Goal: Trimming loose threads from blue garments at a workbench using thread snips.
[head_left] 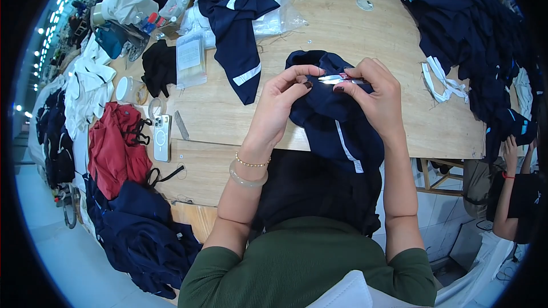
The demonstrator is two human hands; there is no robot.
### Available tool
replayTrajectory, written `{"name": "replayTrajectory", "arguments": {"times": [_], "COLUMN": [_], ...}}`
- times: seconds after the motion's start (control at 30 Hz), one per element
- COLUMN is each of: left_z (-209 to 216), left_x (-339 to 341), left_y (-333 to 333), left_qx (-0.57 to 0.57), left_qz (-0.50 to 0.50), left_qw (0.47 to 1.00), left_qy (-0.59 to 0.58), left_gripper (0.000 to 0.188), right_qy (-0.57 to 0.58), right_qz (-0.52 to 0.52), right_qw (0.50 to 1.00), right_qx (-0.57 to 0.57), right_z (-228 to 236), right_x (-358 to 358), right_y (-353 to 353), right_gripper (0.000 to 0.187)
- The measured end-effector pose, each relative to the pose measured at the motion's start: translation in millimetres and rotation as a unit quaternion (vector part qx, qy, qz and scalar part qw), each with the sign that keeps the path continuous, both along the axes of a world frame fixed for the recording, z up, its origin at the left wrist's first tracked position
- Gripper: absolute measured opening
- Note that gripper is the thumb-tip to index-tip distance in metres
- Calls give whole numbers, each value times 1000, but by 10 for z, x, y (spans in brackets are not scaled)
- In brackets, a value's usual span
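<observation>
A navy garment (325,102) with a pale stripe lies bunched at the table's front edge and hangs down over my lap. My right hand (377,88) is closed around small thread snips (337,80), whose bright blades point left above the fabric. My left hand (279,94) sits just left of the blade tips, thumb and fingers pinched together at the garment's upper edge. Whether it grips cloth or a thread is too small to make out.
Another navy piece (234,28) lies on clear plastic bags (279,8). Leftward are a phone (162,138), a tape roll (157,107) and red cloth (118,145). White strips (442,82) and piled navy garments (456,17) lie rightward. Another person's arm (507,194) shows far right.
</observation>
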State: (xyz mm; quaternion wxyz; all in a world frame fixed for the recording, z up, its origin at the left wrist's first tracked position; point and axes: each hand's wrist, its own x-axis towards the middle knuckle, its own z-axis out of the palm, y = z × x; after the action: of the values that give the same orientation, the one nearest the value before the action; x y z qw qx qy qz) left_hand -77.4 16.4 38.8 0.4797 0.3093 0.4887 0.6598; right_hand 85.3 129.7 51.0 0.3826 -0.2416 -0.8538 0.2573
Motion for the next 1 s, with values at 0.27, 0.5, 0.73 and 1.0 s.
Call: {"name": "replayTrajectory", "arguments": {"times": [0.27, 0.5, 0.73, 1.0], "left_z": [-5, 2, -12, -71], "left_x": [-24, -11, -4, -87], "left_y": [6, 0, -19, -46], "left_qx": [4, 4, 10, 63], "left_qz": [-13, -13, -16, -58], "left_qw": [1000, 1000, 1000, 996], "left_qy": [4, 4, 1, 22], "left_gripper": [28, 29, 34, 56], "right_qy": [13, 24, 55, 54], "right_qz": [9, -7, 3, 129], "right_qw": [1000, 1000, 995, 914], "right_qx": [2, -16, -85, -380], "right_z": [-32, -54, -169, -41], "right_x": [-12, -41, -36, -46], "right_y": [5, 1, 3, 148], "right_gripper": [24, 25, 21, 21]}}
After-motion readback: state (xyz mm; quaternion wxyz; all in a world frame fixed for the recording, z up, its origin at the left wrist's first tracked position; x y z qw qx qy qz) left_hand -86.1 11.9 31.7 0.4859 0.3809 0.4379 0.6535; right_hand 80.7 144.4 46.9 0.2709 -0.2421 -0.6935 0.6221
